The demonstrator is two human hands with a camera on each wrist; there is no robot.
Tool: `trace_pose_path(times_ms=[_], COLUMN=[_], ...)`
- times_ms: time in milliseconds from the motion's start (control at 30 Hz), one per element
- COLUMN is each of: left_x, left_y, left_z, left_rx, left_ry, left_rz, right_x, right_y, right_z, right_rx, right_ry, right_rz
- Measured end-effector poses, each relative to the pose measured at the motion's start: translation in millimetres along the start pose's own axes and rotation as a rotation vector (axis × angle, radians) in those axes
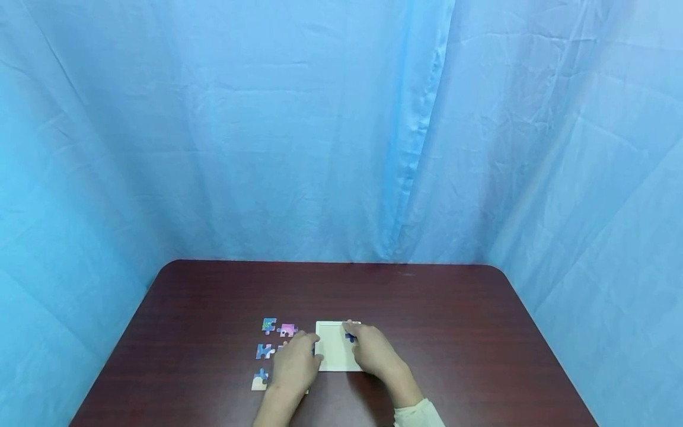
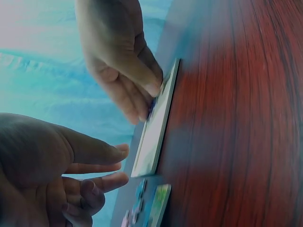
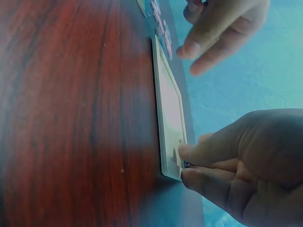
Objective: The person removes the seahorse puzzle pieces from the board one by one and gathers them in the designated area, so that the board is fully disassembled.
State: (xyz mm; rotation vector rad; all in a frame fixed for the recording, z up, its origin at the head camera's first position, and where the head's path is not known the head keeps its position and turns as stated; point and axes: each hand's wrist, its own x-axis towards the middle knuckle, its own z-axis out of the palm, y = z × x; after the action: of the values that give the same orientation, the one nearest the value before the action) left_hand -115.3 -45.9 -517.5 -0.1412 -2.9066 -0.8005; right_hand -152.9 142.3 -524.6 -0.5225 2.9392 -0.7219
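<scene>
A pale, shallow puzzle tray lies flat on the table. My right hand is over its far right corner and pinches a dark blue jigsaw piece between thumb and fingers, low against the tray. In the right wrist view, the right hand hides most of that piece. By the tray's left edge is my left hand, thumb and index finger stretched out and apart. The left wrist view shows nothing between those fingers of the left hand, with its other fingers loosely bent.
Left of the tray lie several loose jigsaw pieces: a blue-green one, a pink one, a blue one and a blue-and-cream one. The left hand partly covers others. Blue curtains surround the dark wooden table.
</scene>
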Motion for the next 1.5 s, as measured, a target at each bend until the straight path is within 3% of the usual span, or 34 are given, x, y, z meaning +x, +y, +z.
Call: trace_pose_path(times_ms=[300, 467, 700, 767, 833, 967, 1067, 1167, 1500], left_x=[5.1, 8.2, 12.1, 13.3, 17.5, 20.8, 19.5, 20.1, 20.3], left_y=[11.8, 17.8, 19.3, 19.5, 13.3, 11.7, 19.8, 23.3, 26.7], left_z=[11.7, 19.9, 31.9, 35.0, 48.4, 52.1, 39.1, 37.9, 36.0], left_rx=[-0.048, -0.164, -0.416, -0.444, -0.454, -0.487, -0.565, -0.62, -0.926], left_ry=[-0.038, -0.114, -0.265, -0.289, -0.295, -0.32, -0.355, -0.377, -0.421], left_rz=[0.063, 0.037, 0.021, 0.012, 0.0, 0.017, 0.031, 0.036, -0.098], right_x=[0, -2, 0, 2, 3, 3, 3, 4, -1], right_y=[6, 8, 7, 6, 5, 4, 5, 4, 5], right_z=[2, 4, 6, 7, 7, 6, 4, 2, -1], right_rx=[0.072, 0.092, 0.11, 0.108, 0.11, 0.117, 0.106, 0.099, 0.117], right_ry=[-0.039, -0.037, -0.03, -0.032, -0.035, -0.038, -0.027, -0.015, 0.01], right_rz=[0.05, 0.047, 0.046, 0.05, 0.053, 0.056, 0.048, 0.042, 0.025])
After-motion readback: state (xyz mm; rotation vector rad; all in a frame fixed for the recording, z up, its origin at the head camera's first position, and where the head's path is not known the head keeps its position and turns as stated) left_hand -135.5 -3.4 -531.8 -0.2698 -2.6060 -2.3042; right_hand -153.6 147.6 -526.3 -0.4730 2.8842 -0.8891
